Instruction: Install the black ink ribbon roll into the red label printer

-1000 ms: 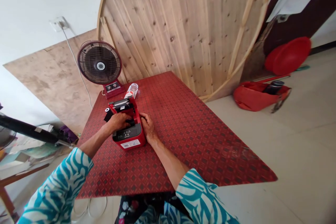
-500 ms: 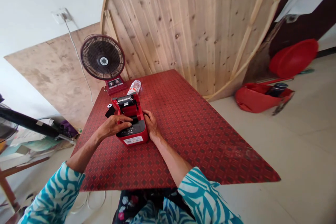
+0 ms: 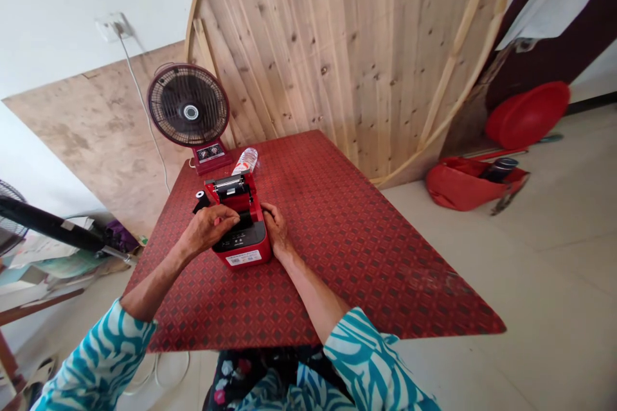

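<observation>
A red label printer [image 3: 247,253] with a dark grey front panel stands on the table, its lid [image 3: 231,186] raised at the back. Over its open compartment, my left hand [image 3: 207,228] is closed, thumb and forefinger pinched together. Whatever lies between those fingertips is too small to make out; a black surface [image 3: 245,221] shows in the compartment beside them. My right hand [image 3: 276,228] grips the printer's right side, fingers bent along its wall. Left of the printer, partly behind my left hand, lies a small black roll [image 3: 200,200] with a white core end.
A dark red fan [image 3: 189,109] stands at the table's back left corner. Behind the printer lies a clear plastic bottle [image 3: 246,160]. The patterned red table [image 3: 347,231] reaches toward the right. A red bag [image 3: 457,186] and a red basin [image 3: 527,115] are on the floor at right.
My left thumb and forefinger have drawn together into a pinch and shifted slightly left, uncovering more of the front panel. My right hand stays on the printer's side.
</observation>
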{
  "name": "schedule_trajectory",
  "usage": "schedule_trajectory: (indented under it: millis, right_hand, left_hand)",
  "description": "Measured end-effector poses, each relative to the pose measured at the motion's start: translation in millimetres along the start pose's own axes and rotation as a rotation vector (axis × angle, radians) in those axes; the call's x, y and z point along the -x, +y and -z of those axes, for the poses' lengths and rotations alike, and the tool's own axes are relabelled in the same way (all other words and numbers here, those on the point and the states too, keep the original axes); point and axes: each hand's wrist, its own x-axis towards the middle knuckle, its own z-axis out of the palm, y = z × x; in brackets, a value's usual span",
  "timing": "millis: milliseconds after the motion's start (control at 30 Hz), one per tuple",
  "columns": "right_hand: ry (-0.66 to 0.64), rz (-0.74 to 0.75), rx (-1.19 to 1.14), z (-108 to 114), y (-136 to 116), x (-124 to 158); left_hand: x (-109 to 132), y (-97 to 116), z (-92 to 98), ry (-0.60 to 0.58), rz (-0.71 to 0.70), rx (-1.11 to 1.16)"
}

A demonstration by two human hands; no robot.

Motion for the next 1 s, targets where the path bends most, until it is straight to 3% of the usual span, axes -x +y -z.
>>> schedule_trajectory:
  millis: [200, 333, 567, 1000]
  right_hand:
    - [-0.003, 0.021, -0.007, 0, 2, -1]
    - [-0.001, 0.037, 0.009, -1, 5, -2]
    - [0.004, 0.060, -0.001, 2, 10, -2]
    - [-0.024, -0.044, -0.019, 8, 13, 1]
  left_hand:
    - [30, 20, 1.7, 0.170, -0.382, -0.265]
    - [48, 24, -13.6, 0.221, -0.500, -0.383]
    - [60, 22, -32.3, 0.316, -0.552, -0.475]
    - [73, 17, -53.9, 0.453, -0.542, -0.384]
